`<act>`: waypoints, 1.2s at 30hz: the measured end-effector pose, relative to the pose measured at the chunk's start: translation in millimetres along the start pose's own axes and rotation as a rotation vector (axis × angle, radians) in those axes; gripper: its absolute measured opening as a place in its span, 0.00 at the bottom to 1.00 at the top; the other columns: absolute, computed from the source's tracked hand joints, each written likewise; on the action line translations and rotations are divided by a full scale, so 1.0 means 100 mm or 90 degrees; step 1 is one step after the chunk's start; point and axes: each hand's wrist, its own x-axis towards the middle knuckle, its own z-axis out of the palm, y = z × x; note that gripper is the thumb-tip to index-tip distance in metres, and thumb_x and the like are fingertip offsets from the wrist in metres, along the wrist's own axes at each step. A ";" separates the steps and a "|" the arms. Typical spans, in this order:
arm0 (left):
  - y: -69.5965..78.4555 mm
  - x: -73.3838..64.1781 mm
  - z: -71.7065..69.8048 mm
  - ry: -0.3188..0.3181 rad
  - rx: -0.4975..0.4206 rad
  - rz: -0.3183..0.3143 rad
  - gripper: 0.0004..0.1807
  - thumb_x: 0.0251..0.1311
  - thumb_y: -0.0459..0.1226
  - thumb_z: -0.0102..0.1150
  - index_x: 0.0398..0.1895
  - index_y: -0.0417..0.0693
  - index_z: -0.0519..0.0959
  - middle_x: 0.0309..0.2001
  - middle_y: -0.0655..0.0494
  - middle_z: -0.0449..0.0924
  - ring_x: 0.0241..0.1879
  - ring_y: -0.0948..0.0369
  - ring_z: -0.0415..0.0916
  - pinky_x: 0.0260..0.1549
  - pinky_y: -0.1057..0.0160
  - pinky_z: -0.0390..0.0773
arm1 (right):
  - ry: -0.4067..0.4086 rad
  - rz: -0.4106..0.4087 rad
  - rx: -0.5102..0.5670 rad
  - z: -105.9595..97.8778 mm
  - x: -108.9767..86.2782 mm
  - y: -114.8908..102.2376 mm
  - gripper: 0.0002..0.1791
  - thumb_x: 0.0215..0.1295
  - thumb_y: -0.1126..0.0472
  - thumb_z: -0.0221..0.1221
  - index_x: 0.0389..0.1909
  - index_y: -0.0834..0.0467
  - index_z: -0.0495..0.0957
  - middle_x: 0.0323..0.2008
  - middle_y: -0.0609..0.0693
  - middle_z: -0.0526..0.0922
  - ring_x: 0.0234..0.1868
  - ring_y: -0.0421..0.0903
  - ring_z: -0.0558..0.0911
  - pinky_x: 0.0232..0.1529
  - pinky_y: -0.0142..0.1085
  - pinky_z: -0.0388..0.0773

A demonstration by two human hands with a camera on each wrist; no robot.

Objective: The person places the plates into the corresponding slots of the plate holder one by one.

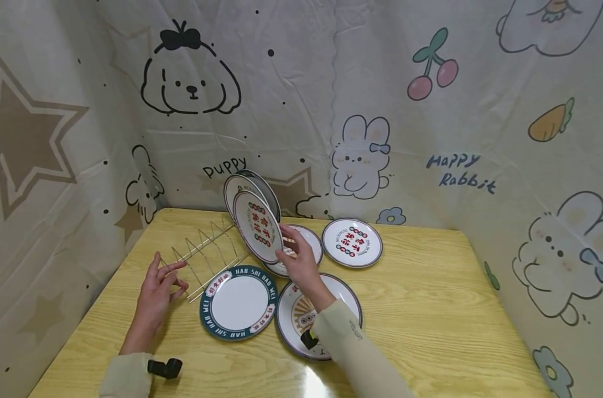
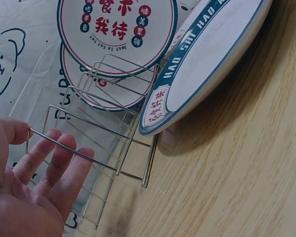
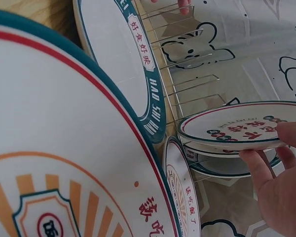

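My right hand (image 1: 301, 262) pinches the edge of a white plate (image 1: 258, 226) with red characters, thumb on its face and fingers beneath, as the right wrist view shows. This plate stands tilted at the far end of a gold wire dish rack (image 2: 149, 168), in front of other upright plates (image 1: 230, 190). Whether its lower edge sits in a slot, I cannot tell. At the rack's near end, my left hand (image 2: 44, 182) holds the end wire, thumb at its corner and fingers behind it.
A green-rimmed plate (image 1: 239, 303) lies beside the rack, overlapping its side rail. A large plate with an orange ray pattern (image 1: 338, 296) lies under my right forearm. Behind are a partly hidden plate (image 1: 308, 240) and another white plate (image 1: 352, 243). A printed curtain (image 1: 291, 110) surrounds the wooden table (image 1: 431, 309).
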 end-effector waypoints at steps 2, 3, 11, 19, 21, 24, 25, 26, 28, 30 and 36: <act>0.00 0.00 -0.01 -0.001 -0.002 -0.001 0.40 0.83 0.42 0.38 0.84 0.65 0.27 0.61 0.70 0.74 0.40 0.67 0.80 0.45 0.75 0.83 | 0.002 -0.008 -0.006 0.01 0.01 0.01 0.34 0.70 0.74 0.60 0.74 0.48 0.70 0.71 0.52 0.73 0.68 0.56 0.76 0.68 0.49 0.76; 0.00 0.00 -0.01 -0.003 -0.006 -0.003 0.40 0.83 0.42 0.38 0.84 0.65 0.27 0.60 0.71 0.74 0.40 0.67 0.80 0.45 0.75 0.83 | 0.003 -0.010 -0.007 0.02 0.02 0.02 0.34 0.70 0.74 0.60 0.74 0.48 0.70 0.71 0.53 0.74 0.68 0.56 0.77 0.68 0.50 0.76; -0.02 0.01 -0.01 -0.007 -0.006 0.002 0.40 0.83 0.42 0.39 0.84 0.65 0.27 0.57 0.78 0.74 0.41 0.67 0.80 0.45 0.74 0.83 | 0.012 0.009 -0.019 0.04 0.07 0.04 0.30 0.72 0.70 0.61 0.72 0.46 0.72 0.68 0.50 0.76 0.66 0.54 0.79 0.60 0.47 0.82; -0.02 0.01 -0.01 -0.006 0.003 0.004 0.40 0.83 0.42 0.39 0.84 0.66 0.27 0.59 0.74 0.74 0.41 0.66 0.80 0.46 0.74 0.83 | 0.009 0.023 -0.017 0.04 0.11 0.05 0.30 0.73 0.68 0.62 0.71 0.43 0.73 0.67 0.48 0.77 0.65 0.52 0.78 0.62 0.48 0.81; -0.02 0.01 -0.02 -0.009 0.000 0.002 0.41 0.83 0.42 0.39 0.84 0.66 0.26 0.59 0.74 0.74 0.41 0.66 0.80 0.45 0.74 0.83 | 0.004 0.024 -0.015 0.05 0.12 0.06 0.30 0.73 0.67 0.62 0.71 0.42 0.73 0.67 0.48 0.77 0.66 0.51 0.78 0.62 0.47 0.81; -0.01 0.01 -0.01 -0.008 -0.001 0.000 0.40 0.83 0.42 0.39 0.84 0.65 0.26 0.58 0.76 0.74 0.41 0.66 0.80 0.45 0.74 0.83 | -0.003 0.026 -0.020 0.05 0.14 0.06 0.29 0.73 0.66 0.62 0.71 0.42 0.73 0.67 0.48 0.77 0.66 0.51 0.78 0.62 0.46 0.82; -0.01 0.01 -0.01 -0.008 -0.001 0.000 0.40 0.83 0.42 0.39 0.84 0.65 0.26 0.57 0.76 0.74 0.41 0.66 0.80 0.45 0.74 0.84 | -0.003 0.028 -0.023 0.06 0.15 0.06 0.29 0.73 0.66 0.62 0.71 0.41 0.73 0.67 0.48 0.77 0.66 0.51 0.78 0.62 0.46 0.82; -0.01 0.01 -0.01 -0.008 -0.002 0.002 0.40 0.83 0.41 0.39 0.84 0.65 0.26 0.57 0.76 0.74 0.41 0.66 0.80 0.45 0.74 0.84 | -0.003 0.029 -0.027 0.06 0.16 0.06 0.29 0.73 0.65 0.62 0.71 0.41 0.73 0.67 0.48 0.77 0.66 0.51 0.78 0.62 0.46 0.82; 0.00 0.01 -0.01 -0.009 -0.005 0.004 0.40 0.83 0.41 0.39 0.84 0.65 0.27 0.57 0.77 0.74 0.41 0.66 0.80 0.45 0.74 0.84 | 0.001 0.037 -0.030 0.07 0.18 0.06 0.29 0.73 0.64 0.63 0.71 0.41 0.73 0.67 0.47 0.77 0.66 0.51 0.78 0.62 0.47 0.81; 0.00 0.01 -0.02 -0.013 -0.012 0.009 0.41 0.83 0.41 0.39 0.84 0.64 0.26 0.57 0.75 0.74 0.41 0.66 0.79 0.45 0.73 0.84 | 0.004 0.045 -0.026 0.08 0.20 0.07 0.28 0.73 0.63 0.63 0.70 0.41 0.73 0.67 0.47 0.77 0.66 0.52 0.78 0.64 0.47 0.81; -0.01 0.01 -0.02 -0.014 -0.007 0.007 0.40 0.83 0.41 0.39 0.84 0.64 0.26 0.58 0.75 0.74 0.40 0.66 0.80 0.45 0.73 0.84 | 0.014 0.070 -0.011 0.13 0.23 0.10 0.28 0.73 0.63 0.63 0.70 0.42 0.74 0.68 0.48 0.77 0.66 0.52 0.79 0.65 0.47 0.80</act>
